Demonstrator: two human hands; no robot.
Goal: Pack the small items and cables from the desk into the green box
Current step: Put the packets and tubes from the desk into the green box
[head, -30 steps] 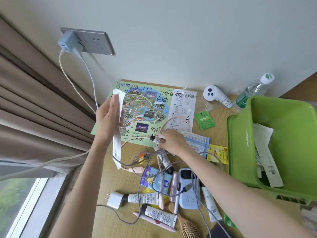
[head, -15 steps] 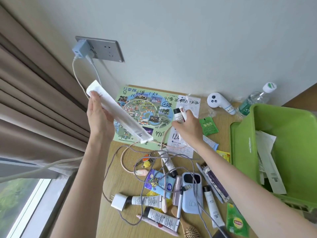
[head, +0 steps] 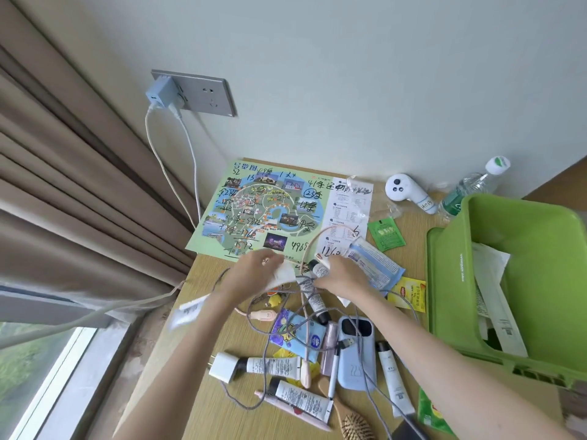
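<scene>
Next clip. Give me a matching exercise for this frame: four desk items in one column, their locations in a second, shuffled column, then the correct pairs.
Items:
1. blue charger
2. white controller
3. wooden hairbrush
4. blue power bank

Places:
A. at the near edge of the desk, bottom of the view
B. plugged into the wall outlet
C. by the wall, left of the water bottle
D. among the tangled cables, left of the green box

Pairs: 1-B, 2-C, 3-A, 4-D
</scene>
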